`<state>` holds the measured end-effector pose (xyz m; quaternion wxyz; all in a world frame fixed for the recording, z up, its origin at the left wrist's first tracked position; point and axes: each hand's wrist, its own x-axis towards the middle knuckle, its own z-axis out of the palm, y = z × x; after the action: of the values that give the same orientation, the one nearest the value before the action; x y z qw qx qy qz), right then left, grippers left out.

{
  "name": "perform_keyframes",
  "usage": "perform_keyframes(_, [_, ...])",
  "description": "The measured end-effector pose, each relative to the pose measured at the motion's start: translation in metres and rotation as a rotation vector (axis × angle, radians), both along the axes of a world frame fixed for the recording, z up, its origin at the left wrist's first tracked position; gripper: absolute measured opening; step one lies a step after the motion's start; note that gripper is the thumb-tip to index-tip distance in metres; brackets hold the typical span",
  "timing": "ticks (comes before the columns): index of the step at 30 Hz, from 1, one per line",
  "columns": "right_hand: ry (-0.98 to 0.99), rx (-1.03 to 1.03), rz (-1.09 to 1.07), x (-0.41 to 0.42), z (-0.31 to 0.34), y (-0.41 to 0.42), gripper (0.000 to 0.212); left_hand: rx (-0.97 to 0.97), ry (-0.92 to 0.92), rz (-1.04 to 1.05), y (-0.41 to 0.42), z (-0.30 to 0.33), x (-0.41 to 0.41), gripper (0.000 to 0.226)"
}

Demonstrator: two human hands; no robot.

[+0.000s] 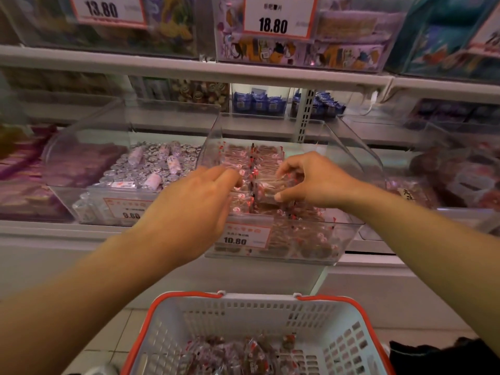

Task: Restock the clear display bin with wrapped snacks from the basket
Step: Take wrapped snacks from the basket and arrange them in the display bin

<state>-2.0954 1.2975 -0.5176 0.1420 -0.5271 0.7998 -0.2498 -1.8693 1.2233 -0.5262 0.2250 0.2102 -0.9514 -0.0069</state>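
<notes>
Both my arms reach forward over the basket (173, 315) into the clear bin (349, 234) on the shelf. My right hand (311, 180) is palm-down, thumb and curled fingers pinching a wrapped snack (270, 189) just above the rows already packed there. My left hand (200, 196) lies flat beside it, fingers straight, tips touching the packs. More snacks lie in the basket below.

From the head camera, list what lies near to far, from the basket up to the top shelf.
Basket → 10.80 price tag → hands, left and right, over the clear display bin → blue packets → 18.80 price sign.
</notes>
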Motion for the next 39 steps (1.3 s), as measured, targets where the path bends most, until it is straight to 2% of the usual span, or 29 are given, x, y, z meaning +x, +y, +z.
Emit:
perform_keyframes(3, [0.168,0.010,-0.023,0.004,-0.008,-0.005,0.041,-0.037,-0.041,-0.019,0.001,-0.002,0.001,0.030])
perform_keyframes(5, [0.212,0.014,-0.035,0.006,-0.010,-0.009,0.047,-0.034,-0.065,-0.025,0.002,-0.002,0.002,0.034])
perform_keyframes(9, [0.199,0.190,-0.006,0.006,-0.012,-0.015,0.085,-0.018,-0.067,-0.034,0.003,-0.004,0.004,0.032])
perform_keyframes(13, [0.111,0.473,0.094,0.007,-0.017,-0.022,0.081,-0.016,-0.069,-0.036,0.004,-0.006,0.003,0.031])
perform_keyframes(18, [-0.054,0.445,0.102,-0.002,-0.020,-0.026,0.082,-0.004,-0.050,-0.060,0.004,-0.012,-0.002,0.026])
perform_keyframes(22, [-0.169,0.288,0.068,-0.002,-0.018,-0.026,0.085,0.055,0.017,-0.056,0.006,-0.014,-0.007,0.021])
perform_keyframes(25, [-0.202,0.121,-0.015,0.006,-0.010,-0.022,0.074,0.090,0.135,-0.071,0.009,-0.012,-0.008,0.020])
perform_keyframes(27, [-0.118,-0.084,-0.085,0.016,-0.004,-0.013,0.058,0.064,0.221,-0.089,0.011,-0.009,-0.006,0.016])
perform_keyframes(30, [0.115,-0.606,-0.001,0.045,0.006,0.018,0.015,-0.116,0.333,-0.194,0.016,-0.005,0.007,0.008])
perform_keyframes(31, [0.179,-0.731,0.094,0.055,0.006,0.032,0.016,-0.168,0.349,-0.261,0.017,-0.008,0.012,0.009])
perform_keyframes(32, [0.236,-0.770,0.196,0.065,0.000,0.047,0.019,-0.197,0.332,-0.326,0.017,-0.014,0.018,0.012])
perform_keyframes(34, [0.337,-0.649,0.398,0.082,-0.028,0.069,0.019,-0.176,0.144,-0.378,0.019,-0.042,0.024,0.015])
perform_keyframes(35, [0.369,-0.478,0.495,0.089,-0.052,0.076,0.017,-0.117,-0.050,-0.342,0.020,-0.061,0.024,0.016])
perform_keyframes(37, [0.338,0.079,0.624,0.099,-0.107,0.088,0.007,0.049,-0.519,-0.176,0.023,-0.107,0.027,0.018])
perform_keyframes(38, [0.289,0.369,0.627,0.100,-0.138,0.094,0.013,0.128,-0.689,-0.097,0.023,-0.134,0.031,0.022])
perform_keyframes(39, [0.230,0.614,0.616,0.098,-0.170,0.101,0.031,0.225,-0.815,-0.023,0.024,-0.161,0.036,0.029])
